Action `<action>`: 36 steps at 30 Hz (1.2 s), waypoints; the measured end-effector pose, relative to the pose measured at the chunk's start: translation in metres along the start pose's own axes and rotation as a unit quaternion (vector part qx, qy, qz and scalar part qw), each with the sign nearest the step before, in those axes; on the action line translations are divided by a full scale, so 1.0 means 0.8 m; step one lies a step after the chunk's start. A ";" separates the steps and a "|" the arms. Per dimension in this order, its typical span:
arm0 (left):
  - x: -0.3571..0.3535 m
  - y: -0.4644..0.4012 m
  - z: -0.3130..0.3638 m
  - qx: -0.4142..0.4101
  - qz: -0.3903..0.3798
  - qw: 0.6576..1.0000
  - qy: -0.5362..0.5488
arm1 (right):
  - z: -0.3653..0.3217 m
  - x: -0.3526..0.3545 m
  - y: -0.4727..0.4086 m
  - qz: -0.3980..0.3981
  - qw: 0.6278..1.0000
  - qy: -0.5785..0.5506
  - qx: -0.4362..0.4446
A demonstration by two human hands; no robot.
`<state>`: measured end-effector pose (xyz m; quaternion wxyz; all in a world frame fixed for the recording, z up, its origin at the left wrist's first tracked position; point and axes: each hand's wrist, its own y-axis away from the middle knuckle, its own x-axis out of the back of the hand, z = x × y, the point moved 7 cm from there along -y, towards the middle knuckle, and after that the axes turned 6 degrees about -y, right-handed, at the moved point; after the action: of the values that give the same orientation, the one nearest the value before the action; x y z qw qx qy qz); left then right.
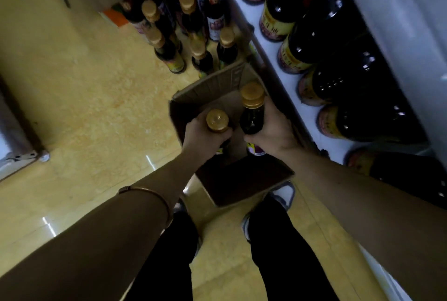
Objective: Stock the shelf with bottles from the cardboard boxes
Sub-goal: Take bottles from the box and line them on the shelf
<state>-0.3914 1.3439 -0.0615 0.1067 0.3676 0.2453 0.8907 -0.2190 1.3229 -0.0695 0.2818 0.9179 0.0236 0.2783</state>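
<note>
While the person stands over an open cardboard box (pixel 210 90) on the floor (pixel 96 107), each hand holds one dark bottle above it. The left hand (pixel 203 138) is curled round the neck of the left bottle (pixel 217 120), just below its gold cap, with the bottle's lower part hidden behind the fingers. The right hand (pixel 274 131) grips the right bottle (pixel 252 117) round its dark body, so the gold cap and neck stand clear above the thumb and a bit of purple label shows beneath the hand. Both bottles are upright, just beside each other and apart by a narrow gap, with the right one held a little higher. The box sits between the person's shoes and the shelf (pixel 244 5) on the right; its inside is dark and I cannot tell what it holds. On the shelf a row of large dark bottles (pixel 326 34) with yellow labels runs from far to near. Farther off, a cluster of floor bottles (pixel 183 25) stands just beyond the box, some gold-capped, some with red-marked necks. A thin bracelet (pixel 145 192) circles the left forearm, and black trousers (pixel 285 252) fill the near edge.
</note>
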 end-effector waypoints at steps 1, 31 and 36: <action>0.017 0.012 0.018 -0.007 0.002 1.000 0.009 | -0.019 0.016 0.016 0.011 1.000 -0.009 0.011; 0.597 0.465 0.605 -0.566 0.023 0.824 0.029 | -0.620 0.433 0.537 0.273 0.925 0.008 0.264; 0.635 0.518 0.665 -0.591 0.012 0.804 0.060 | -0.684 0.487 0.597 0.325 0.900 0.018 0.289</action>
<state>-0.3783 1.3675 0.7820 0.2777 0.1819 -0.3271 0.8847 -0.2308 1.2759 0.7533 -0.1022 0.9105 -0.1917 0.3518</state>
